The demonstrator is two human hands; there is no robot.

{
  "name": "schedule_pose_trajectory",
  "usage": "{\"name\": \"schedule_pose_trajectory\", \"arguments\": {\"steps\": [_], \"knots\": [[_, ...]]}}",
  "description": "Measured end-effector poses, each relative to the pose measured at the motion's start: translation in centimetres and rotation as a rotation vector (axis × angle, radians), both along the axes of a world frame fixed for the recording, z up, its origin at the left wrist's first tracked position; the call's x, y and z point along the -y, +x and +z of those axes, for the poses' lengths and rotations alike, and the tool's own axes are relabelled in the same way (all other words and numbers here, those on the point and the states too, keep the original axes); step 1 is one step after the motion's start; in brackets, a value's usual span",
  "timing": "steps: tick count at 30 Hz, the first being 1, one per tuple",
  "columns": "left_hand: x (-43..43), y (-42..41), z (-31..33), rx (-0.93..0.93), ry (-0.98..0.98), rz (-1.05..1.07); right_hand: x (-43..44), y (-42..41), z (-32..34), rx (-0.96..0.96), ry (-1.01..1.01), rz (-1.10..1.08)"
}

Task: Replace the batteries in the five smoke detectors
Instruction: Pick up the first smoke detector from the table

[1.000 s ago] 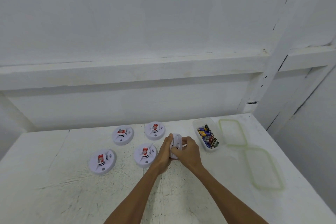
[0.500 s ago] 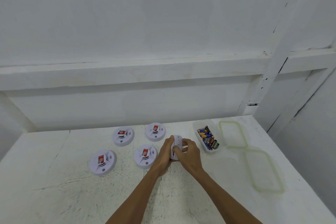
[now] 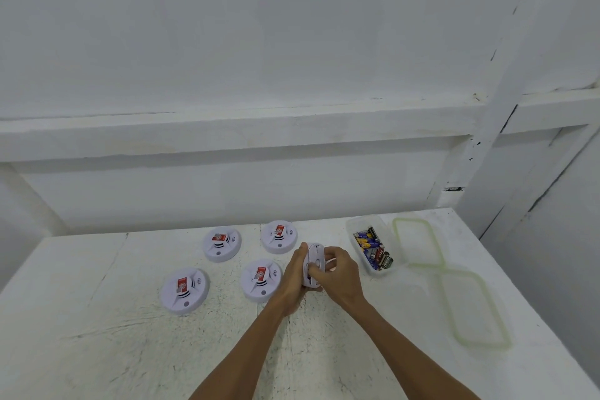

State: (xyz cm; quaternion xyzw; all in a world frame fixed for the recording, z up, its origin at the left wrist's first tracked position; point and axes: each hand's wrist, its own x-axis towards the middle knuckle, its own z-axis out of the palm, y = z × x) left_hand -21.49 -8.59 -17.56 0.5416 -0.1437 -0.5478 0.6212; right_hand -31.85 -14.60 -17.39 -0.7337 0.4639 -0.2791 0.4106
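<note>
A white round smoke detector (image 3: 314, 258) stands on edge between my two hands, its back side turned to the right. My left hand (image 3: 293, 282) grips its left face and my right hand (image 3: 337, 274) holds its right face, thumb pressed on the back. Several more white detectors with red labels lie flat to the left: one at the back right (image 3: 278, 236), one at the back left (image 3: 221, 243), one near my left hand (image 3: 261, 279) and one at the front left (image 3: 184, 290). A clear tub (image 3: 394, 255) with batteries (image 3: 373, 248) sits just right of my hands.
Two clear lids with green seals lie on the white table (image 3: 97, 334), one beside the tub (image 3: 418, 243) and one nearer the right edge (image 3: 474, 308). A white wall with a ledge (image 3: 227, 130) rises behind the table.
The held detector stays upright between my hands. My right thumb has shifted slightly on its back; the view has drifted a little.
</note>
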Motion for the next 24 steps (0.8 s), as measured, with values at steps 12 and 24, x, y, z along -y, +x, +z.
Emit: {"name": "schedule_pose_trajectory", "arguments": {"steps": [12, 24], "knots": [[-0.9, 0.5, -0.5, -0.004, 0.007, -0.028, 0.2, -0.3, 0.4, -0.020, 0.065, 0.037], [-1.2, 1.2, -0.8, 0.136, -0.007, -0.033, -0.1, -0.6, 0.9, 0.015, 0.135, -0.039]]}}
